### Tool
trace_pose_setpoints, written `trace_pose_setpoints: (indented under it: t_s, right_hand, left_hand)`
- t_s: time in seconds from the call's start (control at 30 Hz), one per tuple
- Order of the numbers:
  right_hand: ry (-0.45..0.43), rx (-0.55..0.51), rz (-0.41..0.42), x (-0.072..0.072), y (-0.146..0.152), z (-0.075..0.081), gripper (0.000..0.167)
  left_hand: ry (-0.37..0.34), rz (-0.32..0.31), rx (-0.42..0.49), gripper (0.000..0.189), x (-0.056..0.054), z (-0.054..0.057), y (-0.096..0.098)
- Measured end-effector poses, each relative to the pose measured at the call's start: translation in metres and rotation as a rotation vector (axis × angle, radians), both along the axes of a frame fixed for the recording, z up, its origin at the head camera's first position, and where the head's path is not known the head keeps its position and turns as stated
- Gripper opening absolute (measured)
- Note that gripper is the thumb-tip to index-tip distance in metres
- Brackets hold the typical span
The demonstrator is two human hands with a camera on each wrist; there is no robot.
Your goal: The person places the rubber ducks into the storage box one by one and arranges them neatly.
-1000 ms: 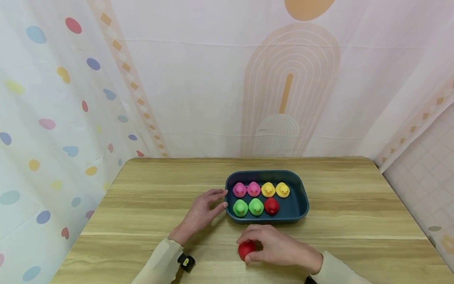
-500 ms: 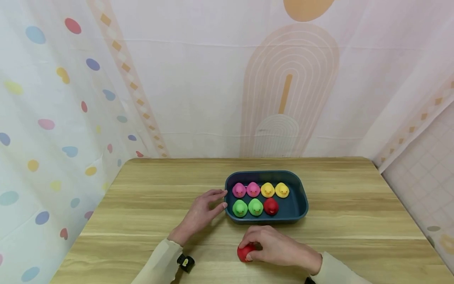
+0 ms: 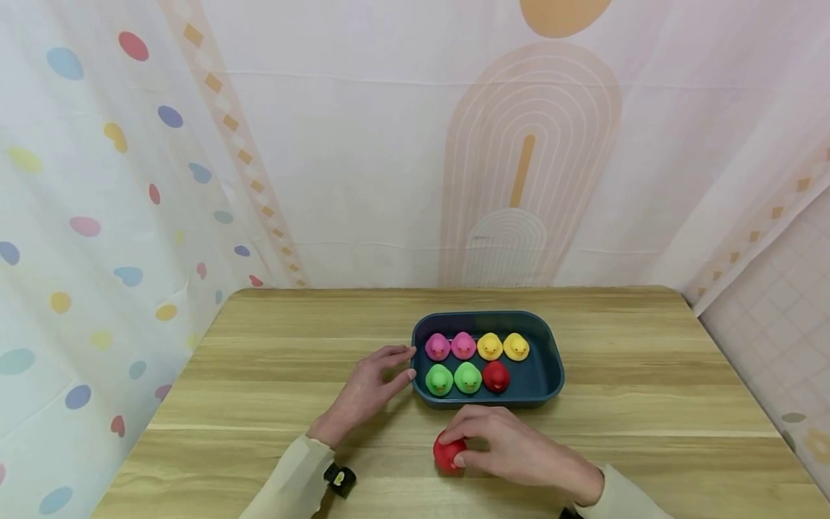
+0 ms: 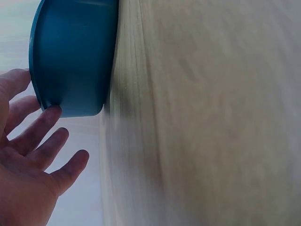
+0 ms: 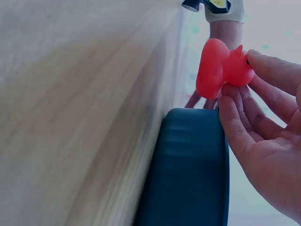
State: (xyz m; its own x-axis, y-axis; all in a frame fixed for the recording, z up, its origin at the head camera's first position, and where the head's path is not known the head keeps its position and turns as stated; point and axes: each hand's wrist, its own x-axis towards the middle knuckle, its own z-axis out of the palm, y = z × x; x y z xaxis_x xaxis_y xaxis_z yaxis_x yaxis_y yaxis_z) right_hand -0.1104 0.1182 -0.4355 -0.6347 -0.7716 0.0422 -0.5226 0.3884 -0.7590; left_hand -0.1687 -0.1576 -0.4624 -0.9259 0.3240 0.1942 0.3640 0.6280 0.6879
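Observation:
My right hand (image 3: 512,443) pinches a red rubber duck (image 3: 447,454) between thumb and fingers, in front of the tray. In the right wrist view this duck (image 5: 212,68) is held by its head, with a gap between its base and the tabletop. A dark blue tray (image 3: 545,371) stands on the table. My left hand (image 3: 366,389) rests its fingertips on the tray's left end, fingers spread; the left wrist view shows them at the rim. Inside, pink ducks (image 3: 450,347) and yellow ducks (image 3: 503,347) form the back row. Green ducks (image 3: 454,379) and one red duck (image 3: 496,377) form the front row.
The wooden table (image 3: 292,360) reaches back to a patterned curtain (image 3: 363,180), which also hangs along the left side. The right part of the tray floor (image 3: 534,378) shows bare beside the ducks. A black band (image 3: 340,479) sits on the left wrist.
My right hand has tightened on the red duck, whose beak side has turned, and has shifted slightly up toward the tray. The left hand and the tray stay put.

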Motion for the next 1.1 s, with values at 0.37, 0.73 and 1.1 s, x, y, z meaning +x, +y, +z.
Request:
trace_pose_setpoints:
  t_s: [0.37, 0.73, 1.1]
  right_hand:
    - [0.126, -0.064, -0.038, 0.0, 0.011, 0.005, 0.024]
    - [0.114, -0.088, -0.14, 0.0, 0.023, 0.013, 0.024]
    - [0.208, -0.113, -0.233, -0.001, 0.037, 0.019, 0.025]
  left_hand:
    - [-0.002, 0.0, -0.001, 0.042, -0.001, -0.001, 0.0]
    - [0.001, -0.005, 0.003, 0.042, -0.002, -0.002, 0.0]
    - [0.007, -0.012, 0.001, 0.043, -0.002, -0.002, 0.0]
